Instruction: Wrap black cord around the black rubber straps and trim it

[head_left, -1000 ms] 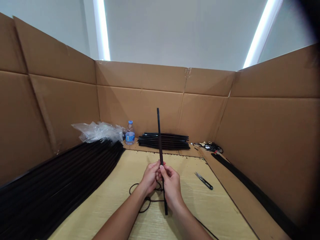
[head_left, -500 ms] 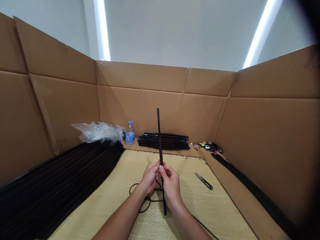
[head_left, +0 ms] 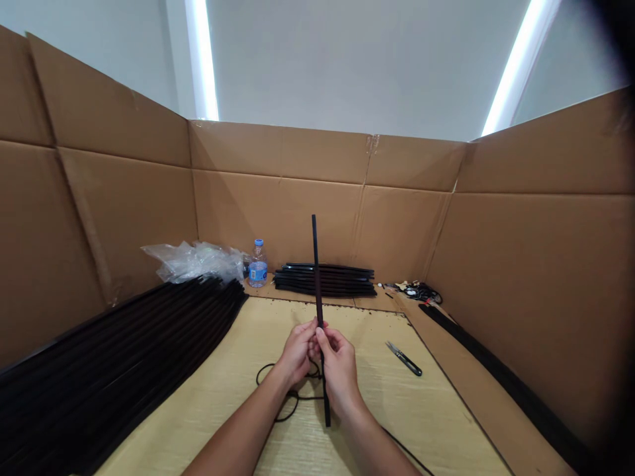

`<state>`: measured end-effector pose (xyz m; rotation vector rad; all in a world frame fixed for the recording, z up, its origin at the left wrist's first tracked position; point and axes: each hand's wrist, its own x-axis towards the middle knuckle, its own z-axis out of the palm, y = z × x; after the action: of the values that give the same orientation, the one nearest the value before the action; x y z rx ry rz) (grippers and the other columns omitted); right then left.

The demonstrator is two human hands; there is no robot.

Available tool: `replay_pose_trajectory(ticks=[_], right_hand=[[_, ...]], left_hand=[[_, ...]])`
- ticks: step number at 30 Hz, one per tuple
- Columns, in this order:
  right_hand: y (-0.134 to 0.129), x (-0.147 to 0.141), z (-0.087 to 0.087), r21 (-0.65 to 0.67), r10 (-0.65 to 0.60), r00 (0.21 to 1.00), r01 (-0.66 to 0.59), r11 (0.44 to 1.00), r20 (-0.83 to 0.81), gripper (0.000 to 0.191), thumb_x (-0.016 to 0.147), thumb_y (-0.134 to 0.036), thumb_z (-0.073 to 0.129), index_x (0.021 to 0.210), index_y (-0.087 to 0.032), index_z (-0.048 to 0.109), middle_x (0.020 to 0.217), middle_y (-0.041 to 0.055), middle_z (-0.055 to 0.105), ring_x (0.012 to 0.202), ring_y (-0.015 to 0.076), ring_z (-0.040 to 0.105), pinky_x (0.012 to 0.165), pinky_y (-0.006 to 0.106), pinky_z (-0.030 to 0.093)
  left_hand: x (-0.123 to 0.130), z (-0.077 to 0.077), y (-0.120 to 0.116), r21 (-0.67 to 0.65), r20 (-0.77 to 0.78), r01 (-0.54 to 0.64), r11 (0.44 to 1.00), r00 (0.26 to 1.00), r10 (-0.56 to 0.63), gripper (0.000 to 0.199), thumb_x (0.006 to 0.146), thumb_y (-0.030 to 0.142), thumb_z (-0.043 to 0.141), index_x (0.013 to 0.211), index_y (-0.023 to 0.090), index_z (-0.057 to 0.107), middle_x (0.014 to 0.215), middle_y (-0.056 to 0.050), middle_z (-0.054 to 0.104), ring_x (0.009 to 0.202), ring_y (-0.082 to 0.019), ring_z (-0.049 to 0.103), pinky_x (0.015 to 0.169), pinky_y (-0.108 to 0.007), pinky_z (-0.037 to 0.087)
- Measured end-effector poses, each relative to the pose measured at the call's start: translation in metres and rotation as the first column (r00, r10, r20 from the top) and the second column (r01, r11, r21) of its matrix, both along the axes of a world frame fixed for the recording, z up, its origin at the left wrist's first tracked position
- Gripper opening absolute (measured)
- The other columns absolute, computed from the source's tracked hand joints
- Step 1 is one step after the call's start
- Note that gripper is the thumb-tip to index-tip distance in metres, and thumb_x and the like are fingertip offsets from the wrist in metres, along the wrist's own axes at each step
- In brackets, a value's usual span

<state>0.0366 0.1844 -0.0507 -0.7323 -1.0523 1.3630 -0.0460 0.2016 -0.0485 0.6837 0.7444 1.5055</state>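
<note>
Both hands hold a thin black stick-like strip [head_left: 318, 277] near its middle, above the table [head_left: 397, 416]. It stands nearly upright in the view, its far end reaching up past the pile behind. My left hand [head_left: 298, 349] pinches it from the left side. My right hand [head_left: 338, 363] grips it from the right, thumb lying along the front. The fingertips meet around the strip, and part of them is hidden. A black cord [head_left: 290, 408] lies in loops beneath my hands, and more of it runs out past my right forearm.
Thread snips [head_left: 404, 359] lie right of my hands. Long black strips [head_left: 129, 363] fill the left side, near crumpled clear plastic [head_left: 196, 262] and a water bottle [head_left: 258, 264]. Shorter black pieces [head_left: 325, 281] are stacked at the back. Cardboard walls [head_left: 278, 205] surround the table.
</note>
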Motion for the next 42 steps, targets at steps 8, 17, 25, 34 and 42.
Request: replay_pose_trajectory(ticks=[8,17,25,34,42], right_hand=[[0.003,0.004,0.005,-0.012,0.005,0.998,-0.004,1.0,0.064,0.055,0.072,-0.062,0.059,0.074,-0.007,0.061,0.062,0.0028,0.057,0.05,0.0025,0.046,0.047,0.013,0.038],[0.009,0.011,0.01,-0.012,0.094,0.993,-0.093,0.996,0.066,0.061,0.072,-0.068,0.054,0.068,-0.008,0.059,0.056,0.0037,0.058,0.044,0.0035,0.048,0.042,0.013,0.039],[0.014,0.016,0.01,0.016,0.144,0.989,-0.144,0.989,0.031,0.057,0.069,-0.065,0.06,0.067,-0.008,0.057,0.055,0.0024,0.057,0.042,0.0036,0.047,0.041,0.014,0.039],[0.017,0.019,0.006,0.044,0.213,0.977,-0.213,0.976,0.01,0.056,0.071,-0.065,0.059,0.066,-0.009,0.056,0.056,0.0029,0.058,0.044,0.004,0.048,0.043,0.015,0.039],[0.017,0.018,0.006,0.018,0.237,0.971,-0.237,0.971,-0.019,0.055,0.069,-0.064,0.06,0.067,-0.01,0.056,0.054,0.0012,0.056,0.042,0.0046,0.047,0.041,0.016,0.037]], left_hand=[[0.001,0.002,-0.002,-0.005,-0.02,-0.006,1.0,1.0,0.006,0.045,0.059,0.047,0.082,0.069,0.013,0.055,0.044,0.008,0.042,0.033,-0.004,0.039,0.031,-0.013,0.028],[0.002,0.01,-0.006,0.059,-0.056,0.044,0.997,0.998,-0.041,0.043,0.064,0.045,0.08,0.066,0.015,0.049,0.042,0.008,0.043,0.031,-0.006,0.038,0.031,-0.018,0.037],[0.001,0.009,-0.006,0.133,-0.049,0.079,0.988,0.996,-0.073,0.039,0.065,0.041,0.079,0.065,0.015,0.05,0.043,0.006,0.045,0.032,-0.007,0.04,0.032,-0.019,0.037],[0.001,0.012,-0.009,0.131,-0.071,0.096,0.987,0.994,-0.087,0.039,0.065,0.039,0.079,0.064,0.016,0.048,0.04,0.006,0.044,0.031,-0.009,0.041,0.032,-0.023,0.042],[0.0,0.007,-0.006,0.138,-0.073,0.1,0.985,0.993,-0.09,0.038,0.068,0.039,0.077,0.062,0.016,0.047,0.04,0.006,0.043,0.029,-0.009,0.039,0.031,-0.022,0.04]])
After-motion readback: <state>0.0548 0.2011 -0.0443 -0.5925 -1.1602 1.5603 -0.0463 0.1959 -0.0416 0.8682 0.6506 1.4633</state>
